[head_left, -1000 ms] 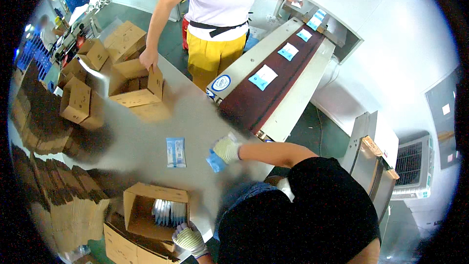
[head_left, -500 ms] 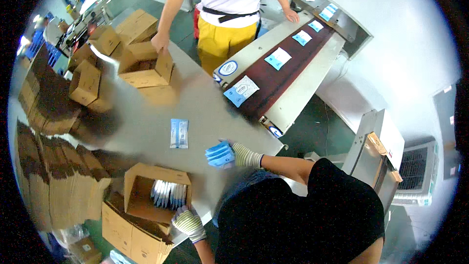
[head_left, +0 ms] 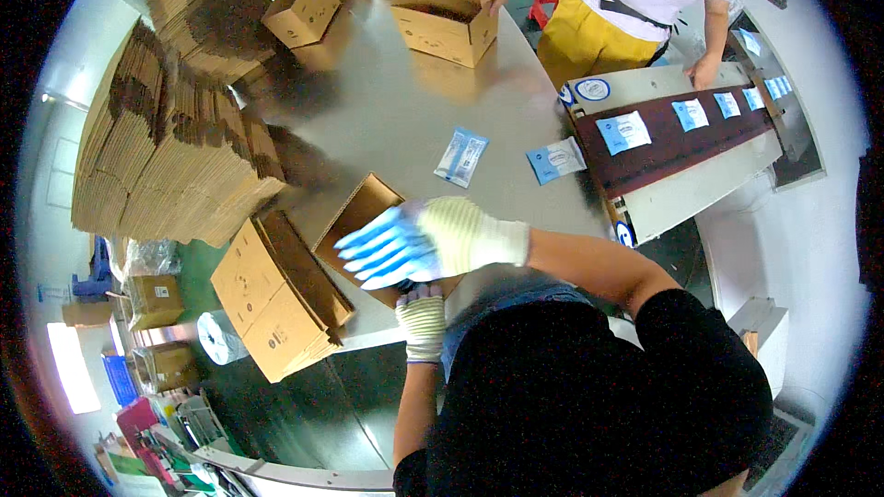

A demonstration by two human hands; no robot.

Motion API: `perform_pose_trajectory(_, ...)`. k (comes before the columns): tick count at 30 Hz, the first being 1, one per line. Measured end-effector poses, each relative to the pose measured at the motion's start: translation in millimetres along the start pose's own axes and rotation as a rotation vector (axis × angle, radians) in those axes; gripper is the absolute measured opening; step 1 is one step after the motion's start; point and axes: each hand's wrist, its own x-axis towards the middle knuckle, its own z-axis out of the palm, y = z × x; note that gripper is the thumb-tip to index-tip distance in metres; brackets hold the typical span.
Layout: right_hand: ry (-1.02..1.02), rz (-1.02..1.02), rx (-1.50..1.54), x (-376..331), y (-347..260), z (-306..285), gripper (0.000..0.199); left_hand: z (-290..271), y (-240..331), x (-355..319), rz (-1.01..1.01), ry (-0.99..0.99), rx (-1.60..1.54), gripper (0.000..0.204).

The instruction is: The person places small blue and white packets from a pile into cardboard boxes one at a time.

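My right hand (head_left: 419, 241), in a white glove with a blue palm, stretches over an open brown cardboard box (head_left: 364, 207) at the near edge of the steel table (head_left: 387, 110). Its fingers are spread and I see nothing in them. My left hand (head_left: 422, 313), gloved the same way, is at the box's near side, with its fingers hidden under my right hand. Two flat blue-and-white packets lie on the table beyond the box, one (head_left: 460, 156) in the middle and one (head_left: 555, 161) by the conveyor.
A dark conveyor belt (head_left: 672, 143) at the right carries several packets. A co-worker in a white shirt stands at the far end, one hand on an open box (head_left: 442, 14). Stacks of flat cardboard (head_left: 166, 147) fill the left side. A carton (head_left: 276, 304) sits beside the table.
My right hand has moved from beside the conveyor end to over the open box. The view has swung, so the box is now in the middle.
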Motion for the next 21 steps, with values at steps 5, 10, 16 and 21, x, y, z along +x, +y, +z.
perform_pose_trajectory(5, 0.144, -0.080, -0.611, 64, 53, 87, 0.024, 2, 18, -10, 0.135, 0.058, -0.052, 0.012)
perform_pose_trajectory(10, -0.189, -0.150, -1.172, 57, 46, 137, 0.030, 2, -5, -12, -0.015, 0.215, -0.253, 0.019)
perform_pose_trajectory(16, -0.124, -0.160, -0.106, -15, 19, 89, 0.036, -30, -58, 3, 0.234, 0.227, -0.313, 0.023)
perform_pose_trajectory(21, 0.134, -0.138, -0.286, -52, -26, 72, 0.016, -43, -83, 5, 0.256, 0.103, -0.274, 0.041)
